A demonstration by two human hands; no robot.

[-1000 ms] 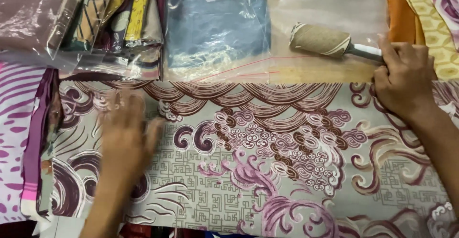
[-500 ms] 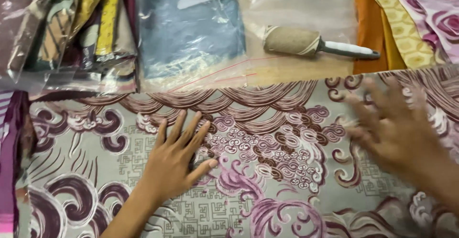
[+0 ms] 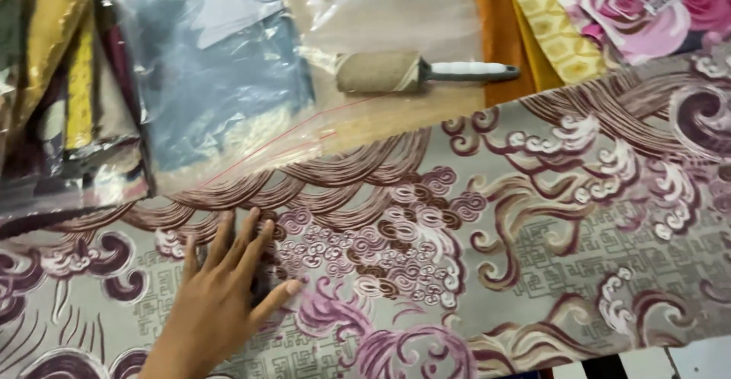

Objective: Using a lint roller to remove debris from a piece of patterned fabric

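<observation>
A long piece of grey fabric (image 3: 548,227) with maroon and pink swirl patterns lies spread across the table, slightly slanted. My left hand (image 3: 221,287) rests flat on it at the lower left, fingers spread and holding nothing. My right hand is out of sight. A lint roller (image 3: 381,72) with a white and grey handle lies above the fabric on a clear plastic bag (image 3: 396,13), well apart from my left hand.
A bagged blue cloth (image 3: 213,67) and a stack of bagged fabrics (image 3: 53,97) lie at the upper left. Orange and yellow cloths (image 3: 518,28) and a rose-print fabric (image 3: 632,6) sit at the upper right. The table's edge shows at the lower right.
My right hand has left the view. The fabric has shifted and now lies slanted. My left hand stays flat on it, now lower left in the view.
</observation>
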